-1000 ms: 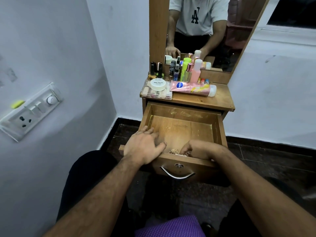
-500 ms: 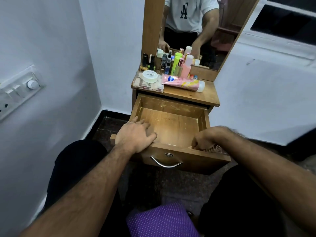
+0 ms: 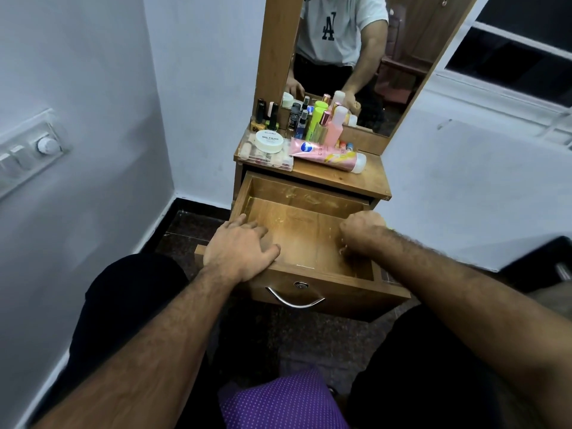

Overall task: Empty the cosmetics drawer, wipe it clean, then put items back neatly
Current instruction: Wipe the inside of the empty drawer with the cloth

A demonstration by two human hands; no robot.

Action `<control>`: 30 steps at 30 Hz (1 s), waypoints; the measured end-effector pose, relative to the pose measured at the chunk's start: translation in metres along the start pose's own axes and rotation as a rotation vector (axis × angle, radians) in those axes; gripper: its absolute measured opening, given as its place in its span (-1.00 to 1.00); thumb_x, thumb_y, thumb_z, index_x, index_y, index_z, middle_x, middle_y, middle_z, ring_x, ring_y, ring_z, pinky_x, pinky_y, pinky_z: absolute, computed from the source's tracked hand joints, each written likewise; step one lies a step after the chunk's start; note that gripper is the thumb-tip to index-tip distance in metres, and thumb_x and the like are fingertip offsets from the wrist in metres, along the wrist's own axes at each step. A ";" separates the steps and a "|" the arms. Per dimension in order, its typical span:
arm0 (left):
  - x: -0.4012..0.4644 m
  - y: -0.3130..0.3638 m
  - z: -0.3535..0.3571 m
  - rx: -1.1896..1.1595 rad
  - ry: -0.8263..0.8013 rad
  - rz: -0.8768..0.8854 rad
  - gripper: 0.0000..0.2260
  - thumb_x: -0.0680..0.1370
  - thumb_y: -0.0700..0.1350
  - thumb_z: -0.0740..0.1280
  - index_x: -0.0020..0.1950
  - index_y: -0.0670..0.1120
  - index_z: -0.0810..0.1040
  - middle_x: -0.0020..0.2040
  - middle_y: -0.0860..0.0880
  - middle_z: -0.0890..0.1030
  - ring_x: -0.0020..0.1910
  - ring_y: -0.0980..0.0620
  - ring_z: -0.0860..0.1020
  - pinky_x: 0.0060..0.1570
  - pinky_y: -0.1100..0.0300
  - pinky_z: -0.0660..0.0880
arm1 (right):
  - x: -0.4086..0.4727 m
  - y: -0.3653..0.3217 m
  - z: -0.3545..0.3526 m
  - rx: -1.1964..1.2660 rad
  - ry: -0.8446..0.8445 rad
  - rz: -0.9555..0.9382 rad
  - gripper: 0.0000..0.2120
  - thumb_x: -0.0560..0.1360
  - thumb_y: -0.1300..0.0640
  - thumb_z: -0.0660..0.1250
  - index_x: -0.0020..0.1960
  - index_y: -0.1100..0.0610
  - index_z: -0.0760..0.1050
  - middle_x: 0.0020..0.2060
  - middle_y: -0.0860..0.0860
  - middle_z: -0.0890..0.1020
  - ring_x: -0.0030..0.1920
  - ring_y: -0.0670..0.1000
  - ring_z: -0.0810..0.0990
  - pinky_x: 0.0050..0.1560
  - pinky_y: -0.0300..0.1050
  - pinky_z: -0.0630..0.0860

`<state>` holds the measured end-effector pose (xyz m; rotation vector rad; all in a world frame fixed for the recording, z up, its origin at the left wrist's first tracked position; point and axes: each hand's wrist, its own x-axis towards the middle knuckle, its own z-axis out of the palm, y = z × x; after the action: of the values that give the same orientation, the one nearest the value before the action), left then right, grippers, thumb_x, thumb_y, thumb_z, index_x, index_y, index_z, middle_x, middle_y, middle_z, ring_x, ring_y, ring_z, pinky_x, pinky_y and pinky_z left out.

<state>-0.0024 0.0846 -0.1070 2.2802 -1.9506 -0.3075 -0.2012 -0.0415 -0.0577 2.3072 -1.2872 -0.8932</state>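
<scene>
Drawer: the drawer (image 3: pixel 305 236) stood pulled out toward the person, its long axis running left to right, its floor bare wood with pale smears on the back wall.
Left hand: the left hand (image 3: pixel 240 247) lay flat on the front left corner of the drawer, fingers (image 3: pixel 247 226) straight and spread, holding nothing.
Right hand: the right hand (image 3: pixel 360 232) sat curled into a fist at the drawer's right side, knuckles up; whether a cloth was bunched inside could not be told.
Key relation: the unwiped floor lay to the left of the right fist and ahead of it, toward the back wall, so the right hand looked the nearer one for a sweep leftward.
Cosmetics: bottles (image 3: pixel 312 122), a pink tube (image 3: pixel 328 154) lying on its side and a white nail polish jar (image 3: pixel 269 141) crowded the tabletop (image 3: pixel 368 184) behind the drawer, under the mirror (image 3: pixel 365 57).
Edges: four raised walls boxed the floor in; the corners would likely be the hard part.
Room: the middle of the drawer was open between the hands; the left hand covered its own corner.
Stage: probably wiping, with refilling yet to come.
</scene>
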 end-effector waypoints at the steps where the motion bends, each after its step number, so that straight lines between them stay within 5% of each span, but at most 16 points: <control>1: 0.001 0.000 0.000 -0.002 -0.001 -0.005 -0.40 0.58 0.33 0.03 0.53 0.06 0.32 0.55 0.04 0.30 0.57 0.00 0.12 0.52 -0.04 0.11 | -0.001 -0.002 0.000 -0.022 -0.051 -0.027 -0.80 0.55 0.00 0.40 0.09 0.09 0.63 -0.12 -0.02 0.60 -0.06 -0.03 0.62 -0.17 -0.18 0.53; 6: 0.002 -0.001 0.003 -0.010 -0.001 -0.019 -0.40 0.57 0.34 0.02 0.50 0.06 0.36 0.53 0.03 0.34 0.57 -0.01 0.13 0.52 -0.05 0.12 | -0.010 -0.017 -0.004 -0.038 -0.381 -0.087 -0.81 0.59 0.20 0.31 0.19 0.17 0.55 -0.23 -0.02 0.50 -0.01 -0.04 0.59 0.00 -0.19 0.50; 11: 0.001 0.000 0.001 -0.006 0.002 -0.011 -0.40 0.57 0.33 0.02 0.51 0.06 0.36 0.52 0.03 0.35 0.57 0.00 0.13 0.52 -0.04 0.10 | 0.006 -0.014 0.017 0.055 -0.139 0.051 -0.83 0.56 0.12 0.38 0.11 0.16 0.63 -0.16 0.00 0.57 -0.08 -0.01 0.62 -0.19 -0.19 0.56; 13: -0.001 0.000 0.001 -0.006 0.003 -0.010 -0.40 0.58 0.33 0.02 0.51 0.06 0.35 0.52 0.03 0.35 0.57 0.00 0.13 0.53 -0.05 0.08 | 0.015 -0.005 0.021 0.077 0.036 0.117 -0.84 0.57 0.08 0.37 0.09 0.12 0.62 -0.14 0.00 0.55 -0.01 0.01 0.63 -0.13 -0.12 0.56; 17: 0.000 0.000 0.001 -0.008 -0.003 -0.004 -0.41 0.58 0.33 0.02 0.52 0.06 0.33 0.53 0.04 0.34 0.57 0.02 0.12 0.54 -0.06 0.06 | 0.033 0.018 0.028 -0.037 0.264 0.205 -0.79 0.64 0.12 0.23 0.19 0.12 0.58 0.02 0.03 0.60 -0.01 0.04 0.61 -0.24 -0.08 0.44; 26: 0.002 -0.002 0.002 -0.014 0.001 -0.018 -0.40 0.58 0.34 0.02 0.51 0.07 0.35 0.52 0.06 0.35 0.57 0.03 0.12 0.54 -0.04 0.06 | 0.042 0.006 0.036 -0.033 0.145 0.153 -0.80 0.61 0.15 0.30 0.19 0.11 0.61 0.08 0.01 0.62 0.08 0.02 0.62 -0.05 -0.15 0.58; 30: 0.002 -0.001 0.003 -0.015 -0.001 -0.020 -0.40 0.57 0.34 0.01 0.50 0.07 0.35 0.51 0.07 0.36 0.57 0.03 0.12 0.54 -0.04 0.07 | 0.046 -0.013 0.035 -0.102 0.006 0.080 -0.87 0.55 0.16 0.40 0.08 0.11 0.65 -0.04 0.02 0.65 -0.02 0.01 0.64 -0.01 -0.13 0.63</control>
<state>-0.0014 0.0833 -0.1100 2.2919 -1.9212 -0.3245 -0.1985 -0.0736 -0.1073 2.1637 -1.2906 -0.9031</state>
